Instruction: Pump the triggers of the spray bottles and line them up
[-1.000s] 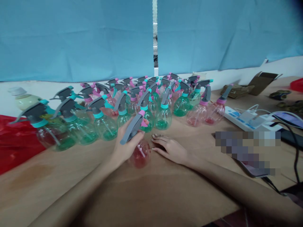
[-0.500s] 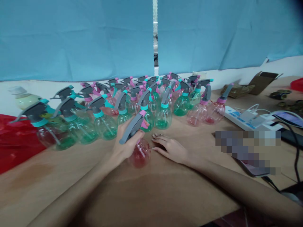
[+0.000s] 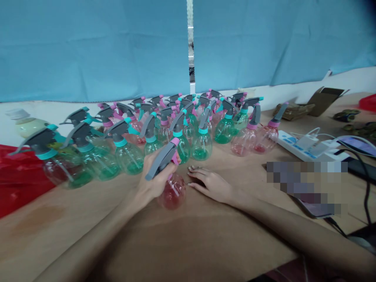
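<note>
My left hand (image 3: 155, 178) is wrapped round the neck of a pink spray bottle (image 3: 174, 192) with a grey trigger head and pink nozzle. The bottle stands upright, or nearly so, at the middle of the table (image 3: 164, 243); whether its base touches the wood I cannot tell. My right hand (image 3: 210, 184) lies palm down on the tabletop just right of it, fingers stretched out and holding nothing. Close behind both hands stand a green spray bottle (image 3: 202, 147) and another green spray bottle (image 3: 131, 158), part of a wide group of several green and pink ones.
Two pink spray bottles stand right of the group, near a white power strip (image 3: 305, 147) with plugs and cables. A phone (image 3: 311, 205), partly blurred out, lies at the right. Farther back is an open cardboard box (image 3: 326, 102). Red plastic (image 3: 23, 176) covers the left edge.
The view has shifted very slightly. My left hand keeps its grip on the pink spray bottle, and my right hand rests in the same place.
</note>
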Available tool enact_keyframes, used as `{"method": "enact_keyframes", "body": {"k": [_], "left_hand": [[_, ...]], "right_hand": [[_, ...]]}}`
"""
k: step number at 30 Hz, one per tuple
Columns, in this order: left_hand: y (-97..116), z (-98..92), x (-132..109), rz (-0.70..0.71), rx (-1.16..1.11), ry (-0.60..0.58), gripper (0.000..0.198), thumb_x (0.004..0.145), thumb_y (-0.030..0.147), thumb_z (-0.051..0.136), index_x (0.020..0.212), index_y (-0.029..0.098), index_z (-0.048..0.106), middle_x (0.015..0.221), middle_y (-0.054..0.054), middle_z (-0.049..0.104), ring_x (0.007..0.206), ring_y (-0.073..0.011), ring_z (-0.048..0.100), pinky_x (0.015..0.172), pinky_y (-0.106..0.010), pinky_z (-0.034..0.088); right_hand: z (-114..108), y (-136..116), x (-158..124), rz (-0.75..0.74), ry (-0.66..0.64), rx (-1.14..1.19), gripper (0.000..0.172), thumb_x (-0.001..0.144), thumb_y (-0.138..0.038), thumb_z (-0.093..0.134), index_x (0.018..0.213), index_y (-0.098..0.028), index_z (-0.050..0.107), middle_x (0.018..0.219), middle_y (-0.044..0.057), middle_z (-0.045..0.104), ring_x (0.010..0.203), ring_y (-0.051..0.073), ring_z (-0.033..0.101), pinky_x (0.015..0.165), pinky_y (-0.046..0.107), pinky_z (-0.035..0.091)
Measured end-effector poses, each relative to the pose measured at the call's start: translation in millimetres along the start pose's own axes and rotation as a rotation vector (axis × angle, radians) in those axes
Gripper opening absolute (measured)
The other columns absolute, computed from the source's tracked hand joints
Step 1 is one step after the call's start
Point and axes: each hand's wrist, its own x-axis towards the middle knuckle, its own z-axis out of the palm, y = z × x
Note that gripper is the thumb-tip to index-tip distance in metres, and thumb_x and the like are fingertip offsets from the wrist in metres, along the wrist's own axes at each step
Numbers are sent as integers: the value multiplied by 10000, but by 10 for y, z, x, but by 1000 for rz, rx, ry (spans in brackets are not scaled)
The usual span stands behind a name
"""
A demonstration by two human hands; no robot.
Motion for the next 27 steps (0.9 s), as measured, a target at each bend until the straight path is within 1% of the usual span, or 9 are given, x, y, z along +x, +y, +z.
{"method": "enact_keyframes", "body": {"k": [3, 6, 9, 12, 14, 17, 22, 27], "left_hand": [[-5, -1, -6, 28, 42, -18, 45, 712, 228, 520, 690, 238, 558, 643, 23, 526, 573, -151, 469, 554, -299, 402], [-21, -3, -11, 22, 60, -10, 56, 719, 244, 526, 729, 240, 582, 664, 19, 554, 585, -158, 494, 559, -303, 412], [-45, 6, -16, 25, 44, -6, 123, 726, 239, 522, 812, 254, 608, 705, 16, 585, 607, -164, 518, 579, -307, 420], [-67, 26, -24, 18, 3, -10, 164, 742, 232, 515, 879, 259, 600, 734, 16, 595, 630, -162, 538, 630, -314, 438], [-79, 39, -31, -2, -15, -1, 128, 745, 227, 523, 856, 247, 583, 701, 23, 569, 619, -152, 532, 668, -317, 445], [-96, 48, -43, -31, -37, 2, 71, 748, 232, 536, 816, 235, 558, 661, 32, 521, 608, -141, 513, 684, -312, 450], [-114, 46, -51, -50, -46, 4, 77, 754, 259, 545, 823, 230, 560, 669, 28, 506, 619, -139, 510, 657, -300, 454], [-84, 47, -48, -55, -47, 11, 60, 745, 251, 553, 797, 229, 535, 638, 38, 465, 601, -132, 487, 637, -288, 446]], "right_hand": [[3, 0, -1, -3, 6, 1, 411, 910, -409, 418, 1223, -170, 536, 1267, 99, 562, 1231, 215, 458, 1031, 410, 386], [6, 1, -3, -5, 9, -3, 417, 908, -408, 422, 1221, -157, 536, 1264, 107, 564, 1226, 216, 464, 1034, 405, 382], [13, 2, -5, -2, 7, -11, 425, 908, -412, 421, 1217, -146, 540, 1266, 110, 562, 1230, 214, 458, 1040, 393, 376], [24, 5, -5, -3, 9, -11, 423, 909, -415, 418, 1221, -154, 537, 1272, 102, 557, 1229, 213, 459, 1037, 396, 381], [30, 9, -4, -7, 8, -9, 419, 910, -414, 417, 1225, -164, 532, 1276, 96, 555, 1231, 212, 458, 1035, 400, 381], [27, 13, -2, -4, 2, -7, 418, 910, -411, 420, 1219, -155, 537, 1275, 100, 555, 1237, 207, 450, 1042, 390, 373], [7, 10, -3, -3, 5, 2, 413, 909, -411, 421, 1217, -161, 540, 1264, 98, 565, 1227, 209, 461, 1035, 399, 382], [14, 13, -5, -5, 18, 5, 408, 910, -413, 419, 1220, -176, 537, 1264, 91, 565, 1225, 214, 463, 1028, 413, 389]]}}
